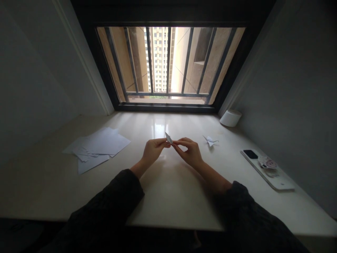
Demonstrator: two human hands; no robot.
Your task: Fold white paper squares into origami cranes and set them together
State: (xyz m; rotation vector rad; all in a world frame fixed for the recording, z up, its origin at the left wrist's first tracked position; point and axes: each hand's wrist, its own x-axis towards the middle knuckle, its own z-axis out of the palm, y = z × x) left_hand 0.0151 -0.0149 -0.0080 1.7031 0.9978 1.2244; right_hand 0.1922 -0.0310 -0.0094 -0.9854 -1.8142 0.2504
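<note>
Between my two hands, above the pale tabletop, is a small piece of folded paper (169, 138) with a narrow point sticking up. My left hand (155, 148) pinches it from the left, thumb and forefinger closed on it. From the right, my right hand (191, 151) pinches its lower edge with thumb and fingertips. The lower part of the folded paper is hidden by my fingertips. A white origami crane (210, 141) rests on the surface to the right of my right hand, apart from it.
Loose white paper sheets (102, 140) and torn scraps lie at the left. A phone in a white case (268, 170) with a cartoon grip lies at the right. A white cylindrical object (230, 118) stands in the back right corner. A barred window (168, 109) closes the far side.
</note>
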